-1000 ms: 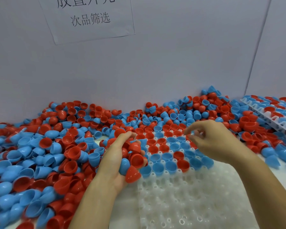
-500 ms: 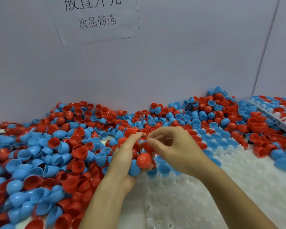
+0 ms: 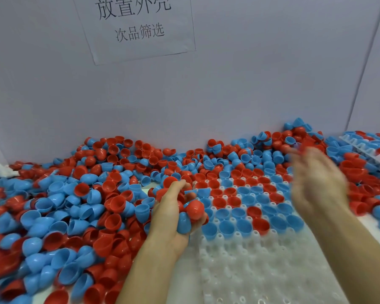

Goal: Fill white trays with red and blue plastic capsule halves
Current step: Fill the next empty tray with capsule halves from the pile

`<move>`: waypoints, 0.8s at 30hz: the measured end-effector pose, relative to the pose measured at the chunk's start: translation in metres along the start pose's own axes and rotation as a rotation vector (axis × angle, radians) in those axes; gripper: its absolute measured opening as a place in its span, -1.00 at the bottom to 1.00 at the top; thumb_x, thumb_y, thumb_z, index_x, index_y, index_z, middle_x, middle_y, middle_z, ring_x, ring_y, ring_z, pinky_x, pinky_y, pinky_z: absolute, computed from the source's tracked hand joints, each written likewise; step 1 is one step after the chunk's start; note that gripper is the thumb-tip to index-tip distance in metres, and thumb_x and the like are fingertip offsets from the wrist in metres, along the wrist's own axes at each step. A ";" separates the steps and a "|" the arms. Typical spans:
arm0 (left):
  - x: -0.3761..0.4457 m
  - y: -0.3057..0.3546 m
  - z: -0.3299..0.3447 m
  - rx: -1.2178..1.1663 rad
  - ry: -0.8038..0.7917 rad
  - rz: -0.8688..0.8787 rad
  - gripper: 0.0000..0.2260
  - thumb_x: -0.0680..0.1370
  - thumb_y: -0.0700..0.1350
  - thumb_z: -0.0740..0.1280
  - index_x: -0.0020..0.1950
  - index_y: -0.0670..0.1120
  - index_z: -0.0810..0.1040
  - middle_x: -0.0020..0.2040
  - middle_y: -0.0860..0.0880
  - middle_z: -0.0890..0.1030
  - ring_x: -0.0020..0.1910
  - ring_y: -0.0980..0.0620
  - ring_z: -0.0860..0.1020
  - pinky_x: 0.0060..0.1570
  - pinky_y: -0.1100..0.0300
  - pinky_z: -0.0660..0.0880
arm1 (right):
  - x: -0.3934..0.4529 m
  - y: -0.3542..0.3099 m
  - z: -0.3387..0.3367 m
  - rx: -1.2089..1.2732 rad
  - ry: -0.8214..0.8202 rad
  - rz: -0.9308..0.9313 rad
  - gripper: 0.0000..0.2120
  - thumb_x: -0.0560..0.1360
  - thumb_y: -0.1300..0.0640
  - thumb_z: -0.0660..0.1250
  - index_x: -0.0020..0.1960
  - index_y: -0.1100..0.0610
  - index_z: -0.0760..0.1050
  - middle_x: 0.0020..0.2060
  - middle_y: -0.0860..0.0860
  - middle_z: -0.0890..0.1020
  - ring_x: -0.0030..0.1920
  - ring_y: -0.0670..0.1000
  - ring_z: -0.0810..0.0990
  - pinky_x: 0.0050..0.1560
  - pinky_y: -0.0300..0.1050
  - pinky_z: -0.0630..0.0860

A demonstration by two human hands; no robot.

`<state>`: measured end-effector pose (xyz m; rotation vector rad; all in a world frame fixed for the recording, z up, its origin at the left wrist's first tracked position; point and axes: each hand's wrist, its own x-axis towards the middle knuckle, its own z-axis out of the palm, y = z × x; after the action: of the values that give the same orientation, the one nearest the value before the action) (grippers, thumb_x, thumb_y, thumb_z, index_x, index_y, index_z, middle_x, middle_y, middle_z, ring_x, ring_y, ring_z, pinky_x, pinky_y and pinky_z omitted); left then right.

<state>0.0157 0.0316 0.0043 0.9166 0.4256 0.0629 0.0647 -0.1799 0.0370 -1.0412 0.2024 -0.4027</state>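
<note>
1. On the left we see a big loose pile of red and blue plastic capsule halves [image 3: 64,207]. It covers the white table and reaches to the grey wall.
2. Next comes our left hand [image 3: 173,212]. Its fingers are curled around a small handful of capsule halves [image 3: 190,210], red and blue together, just beside the left edge of the tray.
3. In the middle lies the white plastic tray with round sockets [image 3: 261,270]. Its far rows hold seated halves, open side up; the near rows are not yet filled.
4. Our right hand [image 3: 316,183] is over the far right part of the tray. It is blurred by motion, so we cannot tell if the fingers are apart or pinch a piece.
5. At the far right, a second white tray [image 3: 369,153] stands partly in view with halves on it.
6. We judge some risks. The handful is full, so one half can slip and fall on the seated rows. A quick hand can push a half into a socket tilted, or knock its neighbours out.
</note>
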 end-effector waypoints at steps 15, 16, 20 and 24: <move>0.000 -0.002 0.000 0.079 -0.063 -0.002 -0.82 0.54 -0.03 0.40 0.00 -0.14 0.62 -0.12 -0.17 0.72 -0.27 -0.04 0.69 -0.39 0.10 0.59 | -0.052 0.040 0.036 -0.791 -0.941 -0.390 -0.82 0.50 0.12 0.46 0.02 -0.15 0.65 -0.13 -0.17 0.67 -0.10 -0.11 0.65 -0.04 -0.14 0.63; -0.001 -0.001 0.000 0.075 -0.056 0.000 -0.82 0.54 -0.03 0.41 -0.02 -0.15 0.62 -0.20 -0.15 0.72 -0.32 -0.02 0.69 -0.42 0.10 0.58 | -0.051 0.041 0.037 -0.731 -0.891 -0.366 -0.85 0.53 0.13 0.42 0.01 -0.12 0.64 -0.16 -0.15 0.69 -0.11 -0.11 0.67 -0.06 -0.18 0.63; -0.003 -0.001 0.002 0.088 -0.058 -0.013 -0.81 0.54 -0.02 0.41 -0.10 -0.14 0.68 -0.33 -0.10 0.66 -0.44 0.04 0.63 -0.54 0.20 0.48 | -0.046 0.039 0.035 -0.589 -0.755 -0.223 -0.88 0.59 0.08 0.33 0.03 -0.13 0.58 -0.19 -0.18 0.70 -0.18 -0.16 0.68 -0.17 -0.31 0.61; -0.005 -0.003 0.004 0.134 -0.129 -0.023 -0.72 0.56 0.02 0.39 -0.28 -0.06 0.76 -0.28 -0.09 0.68 -0.43 0.05 0.61 -0.58 0.24 0.42 | -0.047 0.044 0.035 -0.582 -0.751 -0.119 -0.89 0.62 0.07 0.29 0.09 -0.10 0.56 -0.22 -0.11 0.71 -0.20 -0.14 0.69 -0.18 -0.24 0.64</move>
<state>0.0129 0.0255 0.0058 1.0414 0.3231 -0.0463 0.0446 -0.1134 0.0145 -1.7103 -0.4446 -0.0285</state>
